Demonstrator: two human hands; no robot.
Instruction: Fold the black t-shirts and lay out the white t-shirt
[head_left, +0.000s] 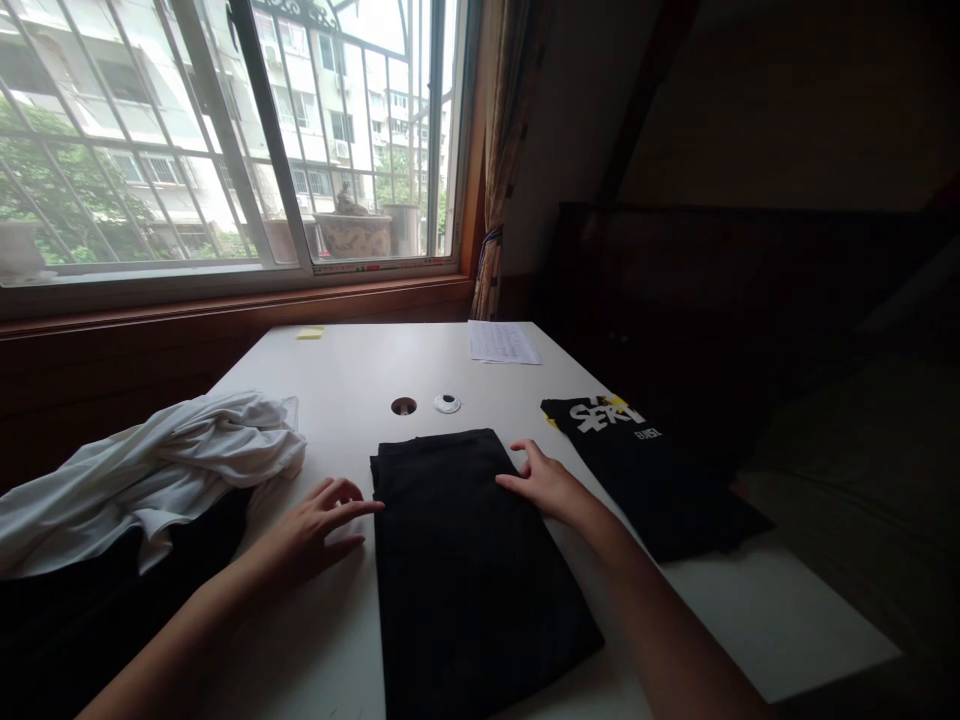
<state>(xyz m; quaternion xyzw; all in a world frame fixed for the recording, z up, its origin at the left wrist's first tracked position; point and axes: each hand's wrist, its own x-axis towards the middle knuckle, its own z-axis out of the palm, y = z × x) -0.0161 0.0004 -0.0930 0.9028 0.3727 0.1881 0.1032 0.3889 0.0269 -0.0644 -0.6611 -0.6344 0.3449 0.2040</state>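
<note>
A folded black cloth (pixel 472 570) lies flat on the white table (pixel 337 375), in front of me. My left hand (pixel 326 522) is at its left edge, fingers apart, with the index fingertip at the cloth's edge. On the right edge, near the far corner, is my right hand (pixel 541 482), thumb and index finger spread over the cloth. Neither hand is closed around anything. To the right lies a folded black garment (pixel 660 480) with white lettering and yellow parts. A crumpled white cloth (pixel 202 450) sits on the left, on top of dark fabric (pixel 112 620).
Toward the far side are a paper sheet (pixel 504 343), a yellow note (pixel 310 332), a round hole (pixel 403 406) and a round white cover (pixel 447 403). Behind the table stand a barred window (pixel 225 140) and a curtain (pixel 499 150). The right side is dark.
</note>
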